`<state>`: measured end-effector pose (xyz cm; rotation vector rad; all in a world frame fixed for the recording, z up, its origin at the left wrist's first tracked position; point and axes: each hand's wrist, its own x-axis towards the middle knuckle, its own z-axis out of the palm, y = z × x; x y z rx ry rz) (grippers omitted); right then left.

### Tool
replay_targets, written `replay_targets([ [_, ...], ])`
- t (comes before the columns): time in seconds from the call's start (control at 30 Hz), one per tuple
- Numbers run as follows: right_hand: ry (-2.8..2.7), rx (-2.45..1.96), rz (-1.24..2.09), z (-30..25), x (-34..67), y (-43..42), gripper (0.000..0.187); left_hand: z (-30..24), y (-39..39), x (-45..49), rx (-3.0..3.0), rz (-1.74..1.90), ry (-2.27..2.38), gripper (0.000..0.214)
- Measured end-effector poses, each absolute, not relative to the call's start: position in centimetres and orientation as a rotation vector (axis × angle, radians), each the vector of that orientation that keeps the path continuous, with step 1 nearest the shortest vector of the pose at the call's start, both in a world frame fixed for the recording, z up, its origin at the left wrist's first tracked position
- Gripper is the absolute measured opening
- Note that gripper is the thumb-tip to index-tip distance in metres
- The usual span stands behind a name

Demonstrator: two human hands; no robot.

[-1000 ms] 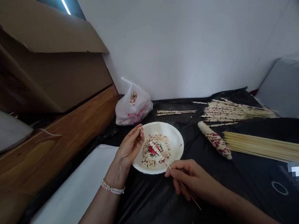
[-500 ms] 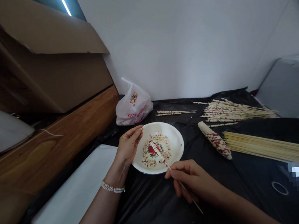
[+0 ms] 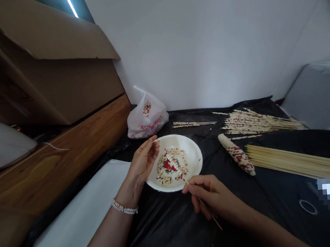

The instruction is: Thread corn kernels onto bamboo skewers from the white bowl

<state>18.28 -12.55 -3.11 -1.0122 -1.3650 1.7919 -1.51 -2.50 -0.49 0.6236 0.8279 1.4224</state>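
My right hand (image 3: 207,192) grips a thin wooden skewer (image 3: 215,221) near its middle. Pale corn kernels are threaded on the skewer's far end, which reaches over a white bowl (image 3: 196,163). Loose cream and dark red corn kernels (image 3: 165,178) lie in this bowl, around a printed red flower. At the bowl's left rim, my left hand (image 3: 145,157) is closed in a pinch on a small pale corn kernel (image 3: 158,141), partly hidden by the fingertips. The left hand and the skewer's tip are apart.
Behind the bowl stands a plastic bag (image 3: 147,121) of kernels beside a few filled skewers (image 3: 186,124). To the right lie a partly stripped corncob (image 3: 237,156), a heap of filled skewers (image 3: 247,122) and bare skewers (image 3: 296,160). A cardboard box (image 3: 64,82) stands left.
My left fingertips have risen slightly and the pale kernel shows more between them. The skewer in my right hand has shifted a little up and left.
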Motion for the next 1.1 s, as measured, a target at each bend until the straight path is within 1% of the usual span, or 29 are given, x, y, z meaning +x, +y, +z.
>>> replay_targets([
  [0.07, -1.382, -1.017, 1.781, -3.2, 18.3, -12.5, 0.027, -0.3, -2.4, -1.6, 0.485, 1.335, 0.788, 0.017],
  [0.17, -1.406, -1.021, 1.776, -3.4, 18.2, -12.7, 0.026, -0.3, -2.2, -1.9, 0.389, 1.296, 0.771, 0.016],
  [0.67, -1.413, -1.068, 1.676, -4.0, 18.0, -13.0, 0.024, -0.7, -2.1, -2.4, 0.419, 1.18, 0.754, 0.013],
  [0.93, -1.414, -1.105, 1.623, -3.5, 18.1, -12.9, 0.026, -0.6, -2.8, -1.7, 0.616, 1.075, 0.811, 0.01],
  [1.1, -1.406, -1.109, 1.612, -3.2, 18.1, -12.9, 0.028, -0.8, -3.2, -1.4, 0.719, 1.034, 0.846, 0.015],
])
